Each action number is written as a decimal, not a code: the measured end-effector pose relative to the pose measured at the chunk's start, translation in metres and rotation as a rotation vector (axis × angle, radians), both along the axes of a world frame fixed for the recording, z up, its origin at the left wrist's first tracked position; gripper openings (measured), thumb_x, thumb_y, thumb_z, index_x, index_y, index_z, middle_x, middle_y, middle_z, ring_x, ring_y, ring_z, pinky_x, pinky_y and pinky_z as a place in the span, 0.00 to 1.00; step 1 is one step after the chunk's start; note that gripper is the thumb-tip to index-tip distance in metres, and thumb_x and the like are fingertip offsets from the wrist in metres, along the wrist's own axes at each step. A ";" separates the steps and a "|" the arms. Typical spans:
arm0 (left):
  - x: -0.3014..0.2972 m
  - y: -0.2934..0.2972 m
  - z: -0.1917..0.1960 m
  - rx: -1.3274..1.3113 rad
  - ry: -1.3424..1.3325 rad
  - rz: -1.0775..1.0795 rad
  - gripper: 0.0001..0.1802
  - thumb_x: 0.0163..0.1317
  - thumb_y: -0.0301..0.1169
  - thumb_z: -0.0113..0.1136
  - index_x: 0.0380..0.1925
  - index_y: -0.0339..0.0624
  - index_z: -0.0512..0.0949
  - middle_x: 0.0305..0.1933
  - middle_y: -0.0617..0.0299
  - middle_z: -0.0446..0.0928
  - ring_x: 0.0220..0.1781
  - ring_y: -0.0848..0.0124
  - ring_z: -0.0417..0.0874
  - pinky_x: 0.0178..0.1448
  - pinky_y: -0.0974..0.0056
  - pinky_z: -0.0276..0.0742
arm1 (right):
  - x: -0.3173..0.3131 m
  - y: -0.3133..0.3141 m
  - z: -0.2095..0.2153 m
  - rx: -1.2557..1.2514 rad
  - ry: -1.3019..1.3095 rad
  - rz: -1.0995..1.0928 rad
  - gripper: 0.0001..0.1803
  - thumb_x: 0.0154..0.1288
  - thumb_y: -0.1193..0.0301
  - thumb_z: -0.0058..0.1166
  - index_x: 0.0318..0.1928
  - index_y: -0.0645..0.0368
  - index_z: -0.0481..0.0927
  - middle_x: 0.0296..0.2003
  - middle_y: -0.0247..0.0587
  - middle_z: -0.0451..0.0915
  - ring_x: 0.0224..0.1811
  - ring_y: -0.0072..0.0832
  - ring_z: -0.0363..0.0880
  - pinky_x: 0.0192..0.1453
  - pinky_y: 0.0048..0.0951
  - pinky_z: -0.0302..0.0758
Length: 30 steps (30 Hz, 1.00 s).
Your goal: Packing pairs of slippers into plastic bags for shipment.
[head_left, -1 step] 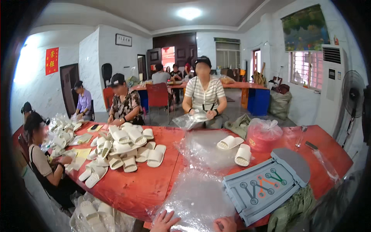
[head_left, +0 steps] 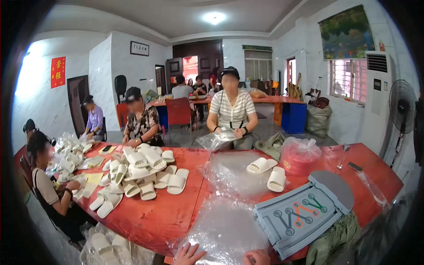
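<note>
In the head view, my left hand [head_left: 189,255] lies spread at the near left of the clear plastic [head_left: 227,227] on the red table [head_left: 163,216]. My right hand [head_left: 257,257] curls at the plastic's near right; whether it grips, I can't tell.

The table [head_left: 150,216] is red, the slippers [head_left: 178,181] cream, the plastic film [head_left: 227,227] colourless; the blue-grey plastic panel [head_left: 304,214] bears zigzags (dark grey, orange and green).

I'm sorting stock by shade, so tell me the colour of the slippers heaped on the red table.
The slippers are a creamy off-white, seen best in the head view.
</note>
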<state>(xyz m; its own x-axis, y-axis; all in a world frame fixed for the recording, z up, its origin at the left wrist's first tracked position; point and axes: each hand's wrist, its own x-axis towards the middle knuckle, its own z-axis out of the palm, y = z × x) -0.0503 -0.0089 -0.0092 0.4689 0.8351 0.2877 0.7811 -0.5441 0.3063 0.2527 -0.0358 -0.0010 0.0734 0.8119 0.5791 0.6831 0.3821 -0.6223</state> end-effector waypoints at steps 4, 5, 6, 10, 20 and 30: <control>0.001 -0.006 0.000 -0.038 -0.012 0.010 0.38 0.54 0.54 0.67 0.64 0.55 0.73 0.74 0.49 0.61 0.76 0.41 0.54 0.77 0.38 0.45 | 0.002 -0.001 0.001 0.036 -0.005 0.057 0.07 0.59 0.71 0.60 0.38 0.59 0.80 0.33 0.49 0.78 0.37 0.50 0.75 0.43 0.44 0.72; 0.001 -0.006 0.000 -0.034 -0.016 0.013 0.38 0.54 0.54 0.67 0.64 0.55 0.73 0.74 0.49 0.61 0.76 0.41 0.54 0.77 0.38 0.45 | 0.003 -0.002 0.002 0.039 -0.010 0.061 0.07 0.59 0.71 0.60 0.38 0.59 0.80 0.33 0.49 0.78 0.37 0.50 0.75 0.43 0.44 0.72; 0.000 -0.005 0.001 -0.035 -0.010 0.008 0.38 0.54 0.54 0.66 0.64 0.55 0.73 0.74 0.49 0.61 0.76 0.41 0.53 0.77 0.38 0.45 | 0.003 -0.001 0.002 -0.011 -0.002 0.082 0.08 0.59 0.71 0.60 0.38 0.60 0.80 0.33 0.49 0.77 0.36 0.49 0.74 0.42 0.43 0.71; -0.001 -0.003 -0.001 -0.037 -0.015 -0.005 0.37 0.55 0.54 0.65 0.65 0.55 0.72 0.75 0.49 0.60 0.77 0.41 0.53 0.78 0.39 0.43 | 0.008 0.001 0.000 -0.061 0.037 0.184 0.11 0.58 0.70 0.62 0.39 0.60 0.78 0.33 0.47 0.76 0.33 0.46 0.73 0.40 0.41 0.70; 0.002 0.001 0.005 -0.031 0.029 -0.034 0.38 0.57 0.54 0.64 0.66 0.53 0.71 0.76 0.48 0.58 0.77 0.39 0.52 0.76 0.38 0.46 | 0.012 0.013 -0.016 -0.082 -0.133 0.127 0.17 0.56 0.62 0.66 0.41 0.58 0.78 0.33 0.47 0.75 0.38 0.46 0.74 0.42 0.44 0.71; 0.002 -0.002 0.008 0.004 -0.012 -0.023 0.37 0.58 0.54 0.62 0.66 0.52 0.71 0.76 0.48 0.58 0.77 0.42 0.53 0.76 0.39 0.47 | 0.012 0.008 -0.004 -0.172 -0.159 0.191 0.19 0.56 0.58 0.67 0.41 0.57 0.79 0.38 0.47 0.77 0.42 0.47 0.75 0.44 0.45 0.72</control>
